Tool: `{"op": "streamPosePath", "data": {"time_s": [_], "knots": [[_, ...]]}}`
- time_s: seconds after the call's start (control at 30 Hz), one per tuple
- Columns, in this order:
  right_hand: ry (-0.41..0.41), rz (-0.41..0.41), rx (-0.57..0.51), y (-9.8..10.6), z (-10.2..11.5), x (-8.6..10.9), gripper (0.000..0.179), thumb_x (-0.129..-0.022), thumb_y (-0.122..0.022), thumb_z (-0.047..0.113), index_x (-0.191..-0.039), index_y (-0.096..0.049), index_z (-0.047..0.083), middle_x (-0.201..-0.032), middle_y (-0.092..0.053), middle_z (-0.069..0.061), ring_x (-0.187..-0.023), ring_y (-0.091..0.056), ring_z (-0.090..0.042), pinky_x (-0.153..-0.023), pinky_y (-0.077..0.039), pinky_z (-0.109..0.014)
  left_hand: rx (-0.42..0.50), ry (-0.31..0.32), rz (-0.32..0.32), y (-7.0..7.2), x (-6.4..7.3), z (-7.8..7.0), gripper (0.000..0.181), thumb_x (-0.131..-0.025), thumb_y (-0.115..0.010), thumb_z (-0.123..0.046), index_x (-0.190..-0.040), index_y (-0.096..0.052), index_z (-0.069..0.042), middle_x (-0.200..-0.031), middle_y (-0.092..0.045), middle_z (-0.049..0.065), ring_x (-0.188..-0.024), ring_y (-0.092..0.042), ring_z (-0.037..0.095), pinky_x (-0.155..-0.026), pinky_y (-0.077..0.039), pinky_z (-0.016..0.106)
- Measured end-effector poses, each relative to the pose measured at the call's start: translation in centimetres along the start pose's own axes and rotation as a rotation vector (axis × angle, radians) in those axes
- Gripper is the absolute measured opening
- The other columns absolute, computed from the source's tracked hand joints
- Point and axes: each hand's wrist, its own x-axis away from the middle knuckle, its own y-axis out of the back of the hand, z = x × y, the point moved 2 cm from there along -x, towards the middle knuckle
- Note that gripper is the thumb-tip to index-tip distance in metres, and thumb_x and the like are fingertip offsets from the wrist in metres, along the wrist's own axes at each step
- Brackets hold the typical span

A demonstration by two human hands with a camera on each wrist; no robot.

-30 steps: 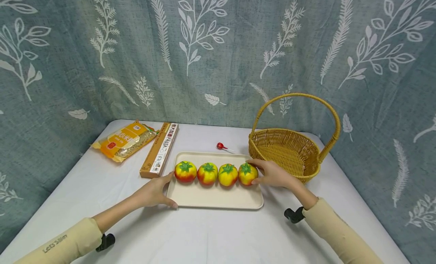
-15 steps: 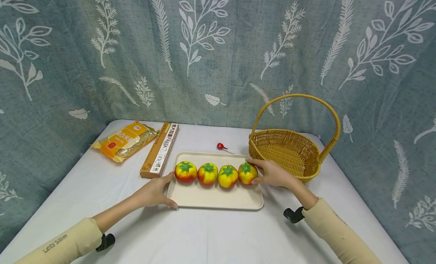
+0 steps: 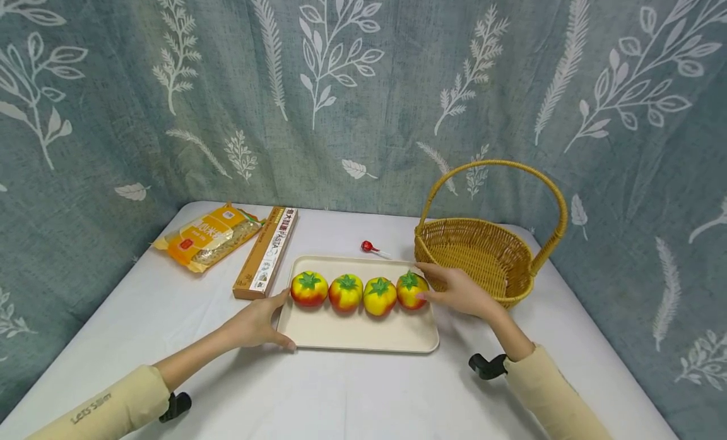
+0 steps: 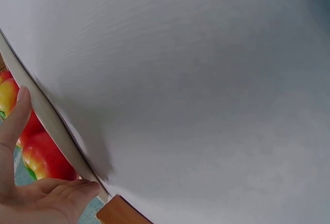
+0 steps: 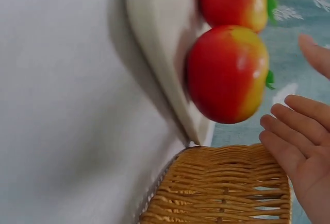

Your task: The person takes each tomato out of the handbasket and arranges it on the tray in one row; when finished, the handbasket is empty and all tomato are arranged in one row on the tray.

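Several toy tomatoes, yellow and red with green leaf tops, stand in a row on a cream tray (image 3: 363, 336). My left hand (image 3: 255, 320) is at the tray's left end, thumb by the front corner, fingers spread along the rim; the left wrist view shows this hand (image 4: 46, 198) with fingertips at the edge. My right hand (image 3: 457, 291) is beside the rightmost tomato (image 3: 411, 291), thumb overlapping it in the head view. In the right wrist view, the right hand (image 5: 304, 136) has straight fingers apart from that tomato (image 5: 227, 74).
A wicker basket (image 3: 474, 235) with a tall handle stands right of the tray, close to my right hand. Behind the tray lies a red lollipop (image 3: 368, 245). A pasta box (image 3: 267, 254) and a yellow food bag (image 3: 210, 236) lie at the back left.
My right fingers have loosened and come away from the rightmost tomato. The tomato beside it has shifted slightly toward me. My left hand stays at the tray.
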Motion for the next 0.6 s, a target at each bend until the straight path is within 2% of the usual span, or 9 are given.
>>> {"op": "streamPosePath", "data": {"time_s": [0.23,0.37,0.47,0.6], "knots": [[-0.004,-0.099,-0.194,0.3,0.4,0.4,0.055,-0.095,-0.062,0.031,-0.142,-0.047,0.007,-0.142,-0.049,-0.013,-0.129,-0.046,-0.034,-0.101,-0.043,-0.046,-0.002,-0.003,0.000,0.0,-0.1,0.2,0.116,-0.060,-0.089,-0.043,-0.142,-0.030,0.016,-0.143,-0.040,0.028,-0.130,-0.042,0.039,-0.100,-0.043,0.048],[-0.007,-0.114,-0.212,0.5,0.4,0.5,0.054,-0.097,-0.058,0.033,-0.143,-0.046,0.008,-0.143,-0.049,-0.011,-0.130,-0.046,-0.031,-0.101,-0.044,-0.040,0.001,-0.006,-0.003,-0.2,-0.1,0.3,0.117,-0.060,-0.089,-0.042,-0.142,-0.030,0.016,-0.143,-0.040,0.029,-0.130,-0.042,0.040,-0.100,-0.042,0.049],[-0.006,-0.129,-0.233,0.4,0.4,0.6,0.054,-0.097,-0.059,0.031,-0.142,-0.046,0.004,-0.143,-0.049,-0.014,-0.130,-0.046,-0.032,-0.101,-0.044,-0.040,0.000,-0.010,0.008,-0.1,0.0,0.3,0.117,-0.061,-0.088,-0.044,-0.143,-0.029,0.016,-0.143,-0.040,0.029,-0.130,-0.042,0.040,-0.101,-0.042,0.049],[-0.009,-0.143,-0.259,0.3,0.3,0.7,0.055,-0.097,-0.059,0.029,-0.143,-0.045,0.002,-0.144,-0.047,-0.017,-0.130,-0.045,-0.035,-0.102,-0.043,-0.043,-0.001,0.000,0.063,1.0,0.6,0.3,0.115,-0.064,-0.086,-0.047,-0.144,-0.029,0.014,-0.142,-0.041,0.030,-0.130,-0.041,0.041,-0.103,-0.040,0.051]]}}
